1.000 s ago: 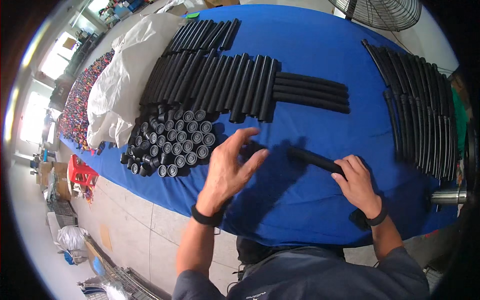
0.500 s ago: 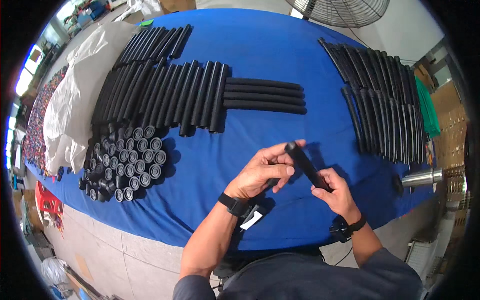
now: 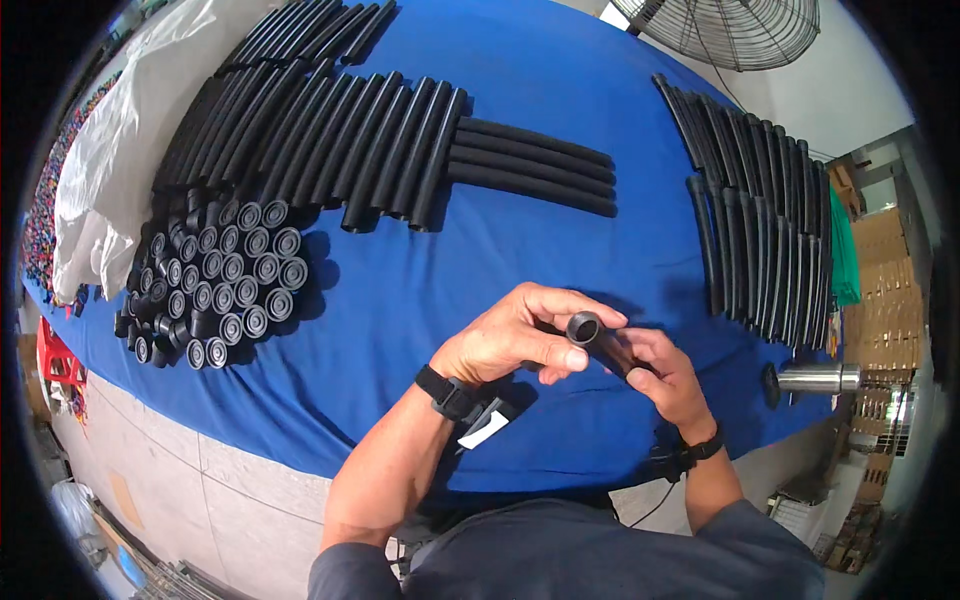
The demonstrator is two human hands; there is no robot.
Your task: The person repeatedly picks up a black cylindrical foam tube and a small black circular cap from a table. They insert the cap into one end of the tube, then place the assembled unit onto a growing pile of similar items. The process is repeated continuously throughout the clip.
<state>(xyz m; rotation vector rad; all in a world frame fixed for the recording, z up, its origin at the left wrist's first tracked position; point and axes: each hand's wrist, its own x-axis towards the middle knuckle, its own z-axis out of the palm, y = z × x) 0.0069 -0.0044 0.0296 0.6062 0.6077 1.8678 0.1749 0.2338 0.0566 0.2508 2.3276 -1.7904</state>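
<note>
A short black tube is gripped by my right hand, its round open end tilted up toward me. Close against that end is my left hand, thumb beside the rim and index finger reaching behind it. Those left fingers are curled; dark bits showing between and under them suggest a small black piece, too covered to name. Beneath the hands lies a blue cloth over the table. A black strap with a white label is by my left wrist.
Rows of black tubes and several black foam sleeves lie ahead. Black round caps cluster at left beside a white plastic sheet. More long black pieces, a metal cylinder and a fan are at right.
The tube has turned so its open end faces me more. My left hand has closed in on that end, its index finger now behind it. The whole view has shifted slightly.
</note>
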